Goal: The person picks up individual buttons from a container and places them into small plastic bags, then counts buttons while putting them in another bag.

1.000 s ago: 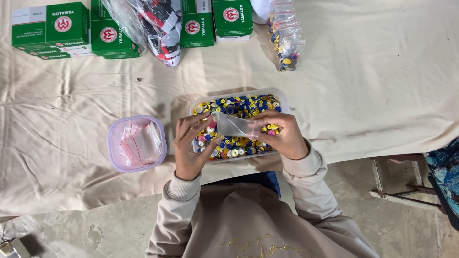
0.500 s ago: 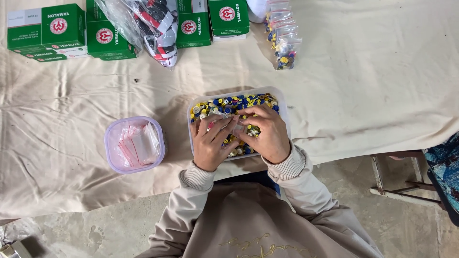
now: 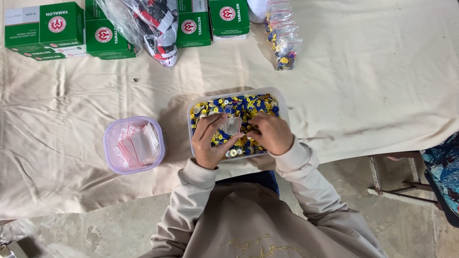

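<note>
A small clear plastic zip bag [image 3: 232, 125] is pinched at the mouth by the fingers of the left hand [image 3: 210, 141], over the clear rectangular plastic tub [image 3: 283, 102] of blue, yellow and white buttons [image 3: 244, 105] near the front edge of the cream cloth-covered table [image 3: 373, 81]. The right hand [image 3: 270, 132] is curled down among the buttons; whether any are gripped cannot be told. Buttons could be spilled over the tub's rim or past the narrow bag mouth. The tub's near wall is hidden by both hands. Beside it, a round lilac tub of empty bags [image 3: 134, 145].
</note>
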